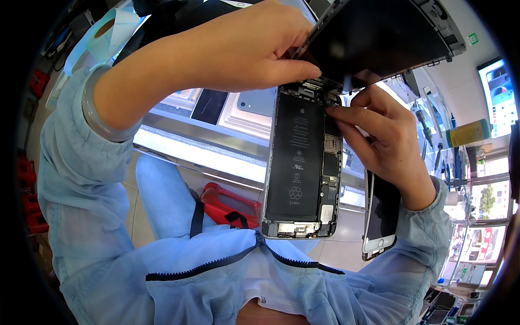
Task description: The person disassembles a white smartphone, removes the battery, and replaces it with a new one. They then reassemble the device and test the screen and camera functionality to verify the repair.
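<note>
Across the near edge of the table (197, 150), a bright lit strip is running, and beyond it a dark phone (209, 106) and a grey phone (254, 103) are lying near that edge. A light-blue roll (103, 33) is standing toward the table's left end. To the right, a yellow bottle (467, 133) is being shown in front of a lit monitor (499, 95), with windows (486, 200) lower down. Below the near edge, pale floor tiles (346, 241) are showing beside a red object (227, 205).

The opened phone (295, 157), its dark battery exposed, is being seen over the table's near edge; whether it is being supported there cannot be told. Above its top end, the detached-looking screen panel (379, 40) is being held tilted up by the left hand (276, 54), its fingers closed on the panel's lower left side. The right hand (391, 132) is being kept narrow, fingertips touching the phone's upper right side; whether anything is being gripped cannot be made out.

The left fingertips are being hidden behind the panel, whose top is being cut off. A white-framed phone (382, 216) is being partly covered by the right hand and wrist; its support is being obscured.
</note>
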The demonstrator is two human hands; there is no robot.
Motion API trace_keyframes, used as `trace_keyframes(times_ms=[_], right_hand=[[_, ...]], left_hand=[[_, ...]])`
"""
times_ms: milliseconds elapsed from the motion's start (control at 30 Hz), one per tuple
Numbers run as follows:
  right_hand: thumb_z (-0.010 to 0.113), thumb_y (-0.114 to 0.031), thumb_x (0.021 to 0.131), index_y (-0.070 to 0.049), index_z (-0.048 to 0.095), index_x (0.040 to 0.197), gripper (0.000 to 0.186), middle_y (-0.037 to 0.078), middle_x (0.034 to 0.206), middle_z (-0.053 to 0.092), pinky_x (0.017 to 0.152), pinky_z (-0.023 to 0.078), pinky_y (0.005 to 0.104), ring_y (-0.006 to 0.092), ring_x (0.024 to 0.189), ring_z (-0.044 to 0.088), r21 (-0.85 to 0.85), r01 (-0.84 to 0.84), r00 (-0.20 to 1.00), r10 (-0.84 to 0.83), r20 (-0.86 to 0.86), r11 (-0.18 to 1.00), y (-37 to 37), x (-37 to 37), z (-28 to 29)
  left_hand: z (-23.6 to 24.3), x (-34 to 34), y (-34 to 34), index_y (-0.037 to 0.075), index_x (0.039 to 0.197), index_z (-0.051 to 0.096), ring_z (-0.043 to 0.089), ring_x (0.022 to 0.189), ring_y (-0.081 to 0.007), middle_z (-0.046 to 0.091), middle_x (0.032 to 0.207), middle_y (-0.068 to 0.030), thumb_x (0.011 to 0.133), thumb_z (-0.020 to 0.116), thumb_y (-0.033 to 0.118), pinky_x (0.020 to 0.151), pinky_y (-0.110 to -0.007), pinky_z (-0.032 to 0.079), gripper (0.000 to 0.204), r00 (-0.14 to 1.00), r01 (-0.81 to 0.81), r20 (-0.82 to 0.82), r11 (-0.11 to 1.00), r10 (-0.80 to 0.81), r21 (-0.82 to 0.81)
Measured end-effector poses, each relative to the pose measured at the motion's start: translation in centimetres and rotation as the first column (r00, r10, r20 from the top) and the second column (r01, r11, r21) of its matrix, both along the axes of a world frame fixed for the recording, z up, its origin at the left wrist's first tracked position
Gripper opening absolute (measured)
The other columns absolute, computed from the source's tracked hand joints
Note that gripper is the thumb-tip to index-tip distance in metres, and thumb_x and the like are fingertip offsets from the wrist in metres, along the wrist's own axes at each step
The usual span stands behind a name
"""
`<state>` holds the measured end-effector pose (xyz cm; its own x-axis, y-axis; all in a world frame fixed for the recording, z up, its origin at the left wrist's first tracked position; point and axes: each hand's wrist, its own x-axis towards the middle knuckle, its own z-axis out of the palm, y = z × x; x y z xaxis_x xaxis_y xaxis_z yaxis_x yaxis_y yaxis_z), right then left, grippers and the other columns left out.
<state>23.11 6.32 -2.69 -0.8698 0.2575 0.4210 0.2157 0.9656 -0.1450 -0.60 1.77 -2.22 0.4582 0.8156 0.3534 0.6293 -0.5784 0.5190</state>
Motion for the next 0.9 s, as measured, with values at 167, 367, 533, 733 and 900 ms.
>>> trace_keyframes(times_ms=[167,367,533,733,900], right_hand=[[0.066,0.001,0.07,-0.002,0.068,0.092,0.022,0.006,0.07,0.051,0.047,0.039,0.0269,0.0157,0.054,0.05,-0.12,-0.011,0.999,0.015,0.039,0.993,0.1,0.5,0.4],[0.064,0.002,0.073,0.0,0.068,0.097,0.025,0.005,0.068,0.048,0.048,0.036,0.0255,0.0131,0.056,0.047,-0.188,-0.028,0.998,0.037,0.046,0.982,0.2,0.4,0.3],[0.065,0.0,0.074,0.0,0.067,0.097,0.023,0.007,0.071,0.051,0.05,0.039,0.0273,0.0166,0.056,0.051,-0.196,-0.029,0.997,0.043,0.068,0.98,0.4,0.5,0.5],[0.065,0.0,0.074,0.0,0.067,0.098,0.024,0.008,0.072,0.052,0.051,0.04,0.0271,0.0164,0.057,0.052,-0.236,-0.035,0.996,0.052,0.069,0.971,0.7,0.6,0.4],[0.064,-0.002,0.075,0.0,0.067,0.101,0.026,0.006,0.071,0.049,0.052,0.038,0.0251,0.0138,0.06,0.048,-0.193,-0.073,0.992,0.09,0.083,0.979,0.9,0.5,0.3]], left_hand=[[-0.1,0.0,0.1,-0.005,0.083,0.066,0.054,0.055,-0.0147,0.061,0.064,-0.0097,0.083,0.062,0.014,0.051,-0.025,0.041,0.019,0.999,0.02,0.028,1.0,-0.02,0.012],[-0.3,-0.1,0.3,-0.005,0.083,0.066,0.055,0.056,-0.0166,0.062,0.065,-0.0106,0.084,0.062,0.015,0.053,-0.026,0.043,0.02,0.999,0.048,0.013,0.997,-0.049,0.065],[0.3,-0.2,0.0,-0.005,0.082,0.066,0.055,0.055,-0.016,0.062,0.065,-0.0115,0.084,0.061,0.015,0.053,-0.025,0.043,0.021,0.999,0.017,-0.037,1.0,-0.017,0.005],[0.2,-0.2,0.0,-0.006,0.082,0.066,0.055,0.055,-0.0156,0.062,0.064,-0.0115,0.084,0.061,0.014,0.052,-0.025,0.043,0.021,0.999,0.037,0.019,0.999,-0.037,-0.003],[-0.3,-0.4,0.1,-0.006,0.083,0.065,0.057,0.056,-0.0154,0.062,0.065,-0.0119,0.084,0.061,0.013,0.054,-0.025,0.045,0.02,0.997,0.048,0.052,0.998,-0.05,0.031]])
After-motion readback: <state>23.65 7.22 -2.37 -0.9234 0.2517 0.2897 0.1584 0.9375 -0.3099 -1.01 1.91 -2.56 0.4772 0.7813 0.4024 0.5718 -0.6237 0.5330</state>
